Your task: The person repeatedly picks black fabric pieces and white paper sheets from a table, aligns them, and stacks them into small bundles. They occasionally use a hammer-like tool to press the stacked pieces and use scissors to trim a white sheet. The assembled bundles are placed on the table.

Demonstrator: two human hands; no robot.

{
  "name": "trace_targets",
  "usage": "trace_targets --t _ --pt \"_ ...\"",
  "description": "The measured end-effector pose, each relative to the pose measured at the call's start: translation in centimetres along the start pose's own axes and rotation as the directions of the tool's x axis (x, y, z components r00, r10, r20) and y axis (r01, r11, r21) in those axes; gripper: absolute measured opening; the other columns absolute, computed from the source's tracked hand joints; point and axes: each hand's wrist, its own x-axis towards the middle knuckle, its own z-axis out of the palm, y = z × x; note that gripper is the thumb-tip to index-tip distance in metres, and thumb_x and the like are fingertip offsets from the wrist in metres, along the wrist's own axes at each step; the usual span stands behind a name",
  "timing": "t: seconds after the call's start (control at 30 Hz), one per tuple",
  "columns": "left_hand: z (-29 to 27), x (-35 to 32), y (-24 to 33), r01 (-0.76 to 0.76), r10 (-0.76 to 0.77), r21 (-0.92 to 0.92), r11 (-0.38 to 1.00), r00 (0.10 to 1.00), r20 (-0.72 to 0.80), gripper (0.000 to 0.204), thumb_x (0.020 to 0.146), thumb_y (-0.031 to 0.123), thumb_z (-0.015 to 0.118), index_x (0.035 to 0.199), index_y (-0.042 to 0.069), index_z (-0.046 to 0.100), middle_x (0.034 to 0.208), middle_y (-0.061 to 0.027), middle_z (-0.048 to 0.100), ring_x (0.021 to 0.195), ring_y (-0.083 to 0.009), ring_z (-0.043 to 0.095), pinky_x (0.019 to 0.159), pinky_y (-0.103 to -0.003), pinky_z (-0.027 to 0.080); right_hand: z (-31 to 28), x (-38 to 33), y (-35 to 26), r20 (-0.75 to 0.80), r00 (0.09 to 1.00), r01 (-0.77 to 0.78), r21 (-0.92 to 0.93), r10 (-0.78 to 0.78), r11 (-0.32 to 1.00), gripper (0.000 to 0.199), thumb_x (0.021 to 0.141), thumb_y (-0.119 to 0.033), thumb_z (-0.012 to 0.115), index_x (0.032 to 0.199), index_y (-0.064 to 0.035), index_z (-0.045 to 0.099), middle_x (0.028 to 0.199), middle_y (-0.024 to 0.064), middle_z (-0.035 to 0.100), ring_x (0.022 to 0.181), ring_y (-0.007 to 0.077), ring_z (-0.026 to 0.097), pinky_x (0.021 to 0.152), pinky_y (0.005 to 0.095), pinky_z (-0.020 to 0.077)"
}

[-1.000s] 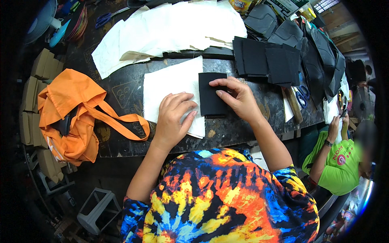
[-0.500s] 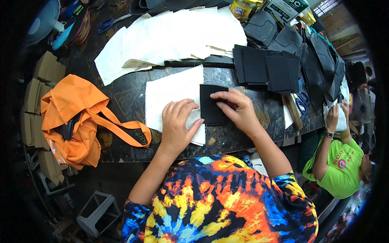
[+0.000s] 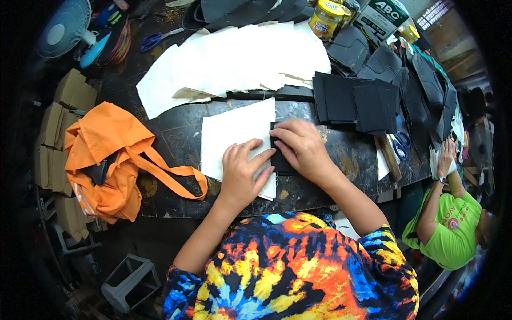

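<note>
Our L hand (image 3: 244, 176) rests on the white cloth (image 3: 234, 125) on the counter (image 3: 178, 130), thumb & fingers apart. Our R hand (image 3: 303, 146) covers part of the black piece (image 3: 281, 164) at the cloth's R edge, fingers bent; can't tell if they're gripping it. Orange bag (image 3: 106, 130) to L, more blk pcs (image 3: 336, 101) upper R.

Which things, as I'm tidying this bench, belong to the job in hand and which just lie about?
Job in hand, seemingly:
white cloth, under left hand
black piece, under right hand
overlapping white cloths
stacked black pieces

Lying about, probably:
orange bag
yellow-lidded jar
</note>
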Motion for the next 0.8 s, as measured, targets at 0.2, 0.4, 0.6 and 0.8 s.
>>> trace_targets --t 0.2,0.4,0.6,0.8 --pt "-4.6 4.1 -4.3 0.115 -0.143 -0.138 0.984 0.965 -0.220 0.031 0.084 0.006 0.078 0.114 0.004 0.070 0.117 -0.0131 0.071 0.110 -0.0290 0.069 0.094 -0.040 0.054 0.2 -0.4 -0.4 0.189 0.982 -0.008 -0.095 0.026 0.995 0.060 0.086 -0.037 0.079 0.135 -0.0082 0.060 0.128 0.0128 0.061 0.123 0.0347 0.055 0.108 0.0479 0.0405" --pt "-10.3 15.6 -17.4 0.637 -0.552 0.127 0.760 0.736 -0.393 0.078 0.083 0.032 0.086 0.144 -0.003 0.054 0.129 -0.0257 0.069 0.112 -0.0338 0.072 0.093 -0.041 0.057 -1.0 0.1 -0.9 0.208 0.978 -0.027 0.027 0.021 0.999 0.081 0.078 -0.044 0.085 0.144 -0.0083 0.056 0.128 0.0156 0.062 0.122 0.0354 0.057 0.107 0.0489 0.0417" --pt "-9.4 17.3 -22.0 0.696 -0.649 0.179 0.695 0.715 -0.261 0.050 0.076 0.033 0.089 0.110 -0.001 0.076 0.105 -0.0186 0.078 0.094 -0.0338 0.075 0.085 -0.043 0.057 -1.7 5.7 1.3 -0.039 0.999 0.024 0.126 -0.020 0.992 0.055 0.090 -0.020 0.078 0.140 -0.0063 0.060 0.120 0.0186 0.069 0.112 0.0364 0.065 0.099 0.0452 0.0492" --pt "-11.5 16.6 -18.7 0.432 -0.262 0.251 0.866 0.821 -0.508 0.021 0.092 0.024 0.073 0.102 0.007 0.080 0.095 -0.0204 0.076 0.088 -0.0385 0.074 0.079 -0.046 0.057 3.8 14.3 3.8 0.019 0.989 0.146 0.030 -0.146 0.989 0.049 0.098 -0.022 0.067 0.145 -0.0100 0.058 0.131 0.0161 0.069 0.128 0.0335 0.059 0.109 0.0469 0.0412"
